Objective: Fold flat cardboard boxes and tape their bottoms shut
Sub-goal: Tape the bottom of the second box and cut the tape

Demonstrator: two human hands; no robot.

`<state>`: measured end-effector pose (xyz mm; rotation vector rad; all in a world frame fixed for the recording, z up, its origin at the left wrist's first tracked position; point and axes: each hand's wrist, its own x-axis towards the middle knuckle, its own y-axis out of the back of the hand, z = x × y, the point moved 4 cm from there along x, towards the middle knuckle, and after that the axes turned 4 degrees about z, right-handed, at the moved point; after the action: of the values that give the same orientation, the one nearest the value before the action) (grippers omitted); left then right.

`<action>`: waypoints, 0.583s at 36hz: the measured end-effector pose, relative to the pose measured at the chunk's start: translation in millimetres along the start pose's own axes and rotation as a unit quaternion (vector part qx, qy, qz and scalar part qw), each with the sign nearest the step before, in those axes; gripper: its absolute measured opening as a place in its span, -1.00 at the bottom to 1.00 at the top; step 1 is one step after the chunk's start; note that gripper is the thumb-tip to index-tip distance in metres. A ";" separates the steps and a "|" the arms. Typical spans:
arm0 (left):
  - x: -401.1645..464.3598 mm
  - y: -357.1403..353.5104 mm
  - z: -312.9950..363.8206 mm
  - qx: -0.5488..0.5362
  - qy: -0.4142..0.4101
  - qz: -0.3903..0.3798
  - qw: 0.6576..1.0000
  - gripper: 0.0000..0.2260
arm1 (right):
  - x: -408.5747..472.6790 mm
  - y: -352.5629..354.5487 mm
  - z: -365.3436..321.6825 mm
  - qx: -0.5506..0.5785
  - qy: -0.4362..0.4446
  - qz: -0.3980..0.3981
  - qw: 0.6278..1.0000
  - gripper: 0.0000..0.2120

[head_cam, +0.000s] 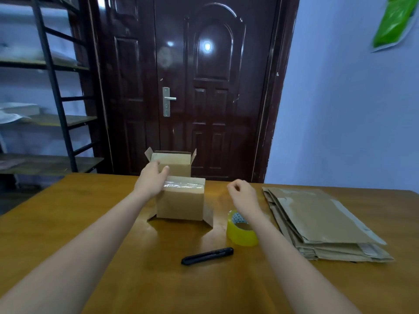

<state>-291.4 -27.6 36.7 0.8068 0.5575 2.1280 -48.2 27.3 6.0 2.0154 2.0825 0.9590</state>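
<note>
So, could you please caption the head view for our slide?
Left hand rests on a taped cardboard box; tape roll, utility knife and flat boxes alongside.

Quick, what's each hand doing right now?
Left hand: open, fingers straight, resting on the taped box.
Right hand: loosely curled above the table, holding nothing.
</note>
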 end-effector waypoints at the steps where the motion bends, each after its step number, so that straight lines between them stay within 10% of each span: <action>1: 0.7 -1.7 -3.3 -0.008 0.014 -0.007 1.000 -0.60 | 2.7 -8.7 -3.3 0.008 -0.016 -0.026 0.999 -0.82; 9: 0.4 -26.8 -25.6 -0.120 0.147 -0.091 0.978 -0.55 | 2.8 -72.4 -18.8 0.168 -0.215 -0.169 0.947 -0.52; 21: -11.2 -34.2 -38.3 -0.295 0.186 -0.062 0.935 -0.65 | -4.9 -86.8 -15.1 0.240 -0.212 -0.137 0.937 -0.57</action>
<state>-295.3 -20.5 -15.2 0.0300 0.1222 2.1641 -130.3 23.1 -25.9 1.8107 2.3915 -0.0449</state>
